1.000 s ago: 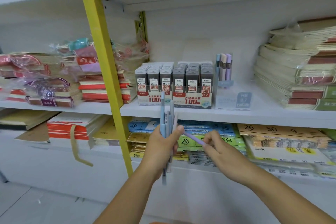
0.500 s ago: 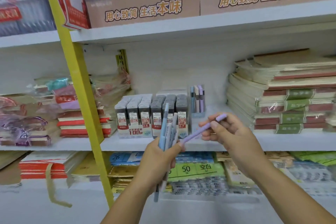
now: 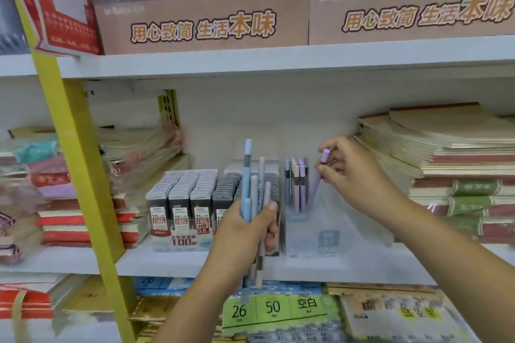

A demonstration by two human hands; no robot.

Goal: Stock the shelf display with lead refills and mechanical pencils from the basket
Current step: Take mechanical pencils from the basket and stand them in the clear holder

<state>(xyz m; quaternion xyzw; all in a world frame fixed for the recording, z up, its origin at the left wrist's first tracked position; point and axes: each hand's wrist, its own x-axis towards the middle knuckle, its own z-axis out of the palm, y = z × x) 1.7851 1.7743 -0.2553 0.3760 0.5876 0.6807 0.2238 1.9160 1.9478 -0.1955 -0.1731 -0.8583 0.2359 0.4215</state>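
before shelf: left hand grips pencil bundle upright; right hand pinches tilted purple pencil.

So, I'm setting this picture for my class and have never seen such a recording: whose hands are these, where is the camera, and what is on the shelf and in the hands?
There is no machine here: a person wears a wide-angle camera on the head, so you look forward and down at their two hands. The left hand grips a bundle of pastel mechanical pencils. The right hand pinches one purple pencil, tilted, beside the upright pencils in a clear holder. Left of it on the white shelf stand boxes of lead refills; stacked notebooks lie on the right.
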